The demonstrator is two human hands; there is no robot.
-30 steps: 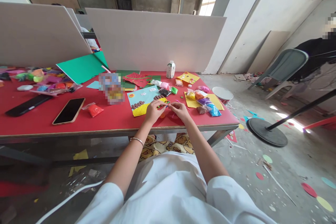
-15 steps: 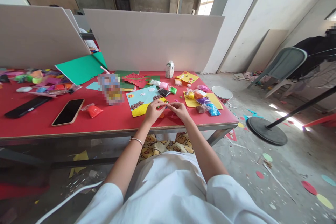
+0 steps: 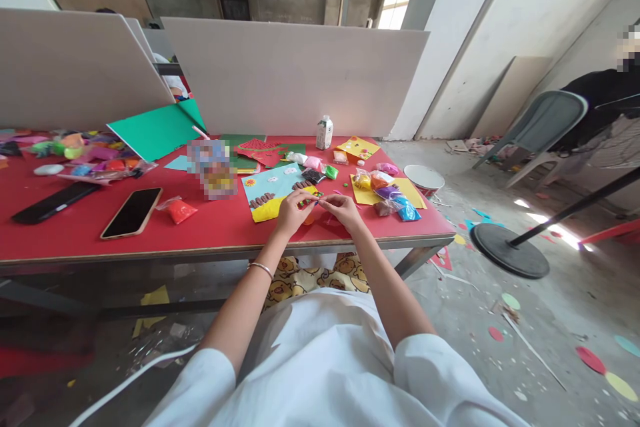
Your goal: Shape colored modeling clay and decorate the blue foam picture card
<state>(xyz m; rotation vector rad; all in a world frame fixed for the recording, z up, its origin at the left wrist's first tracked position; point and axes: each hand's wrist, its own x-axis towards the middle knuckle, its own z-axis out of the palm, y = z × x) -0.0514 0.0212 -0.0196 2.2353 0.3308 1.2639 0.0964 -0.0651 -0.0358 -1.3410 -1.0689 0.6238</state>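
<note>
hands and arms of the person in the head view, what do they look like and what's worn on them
The left hand and right hand are ungloved. A thin, shiny bangle circles the left wrist; the right shows none. The left sleeve and right sleeve are short and white.

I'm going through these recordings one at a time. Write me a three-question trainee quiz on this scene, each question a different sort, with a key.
1. True or false: the fingertips of the person's left hand and right hand are close together.
2. Which thing stands upright on the red table, near the pale board?
A) the phone
B) the white container
C) the red packet
3. Fill in the missing word: the bracelet is worn on the person's own ____ arm.

Key: 1. True. 2. B. 3. Left.
</note>
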